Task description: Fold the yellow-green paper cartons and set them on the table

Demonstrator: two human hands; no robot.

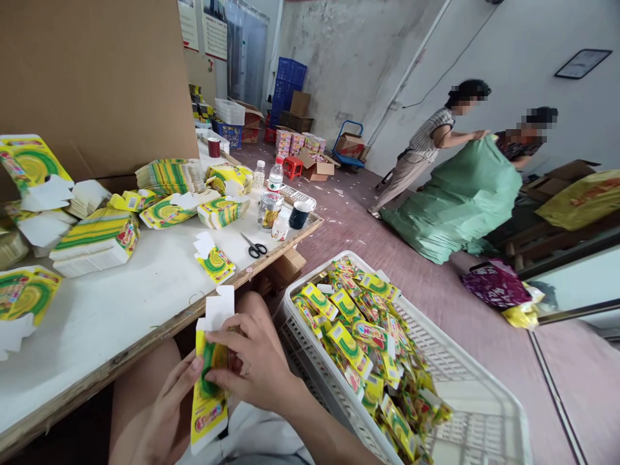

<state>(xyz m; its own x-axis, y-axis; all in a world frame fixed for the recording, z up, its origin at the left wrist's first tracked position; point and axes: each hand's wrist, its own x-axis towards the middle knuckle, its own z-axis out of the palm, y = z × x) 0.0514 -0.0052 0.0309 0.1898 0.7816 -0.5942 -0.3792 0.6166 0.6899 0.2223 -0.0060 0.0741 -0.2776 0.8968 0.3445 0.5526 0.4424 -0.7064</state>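
Over my lap, both hands are on a yellow and green printed carton (pixel 207 413) with its white top flaps standing up. My left hand (pixel 169 403) grips its left edge. From the other side, my right hand (pixel 259 368) holds the front and right side between thumb and fingers. Whether anything is inside the carton cannot be seen. One more flattened carton (pixel 216 263) lies near the table edge, by black-handled scissors (pixel 254 247). To the right, a white plastic basket (pixel 477 394) holds many similar cartons (pixel 349 345) and small packets.
Stacks of flat cartons (pixel 99 239) cover the left of the white table (pixel 159 284). A water bottle (pixel 276 174), a jar (pixel 268 210) and a dark mug (pixel 299 215) stand at its far corner. Two people handle a large green sack (pixel 465 200) across the floor.
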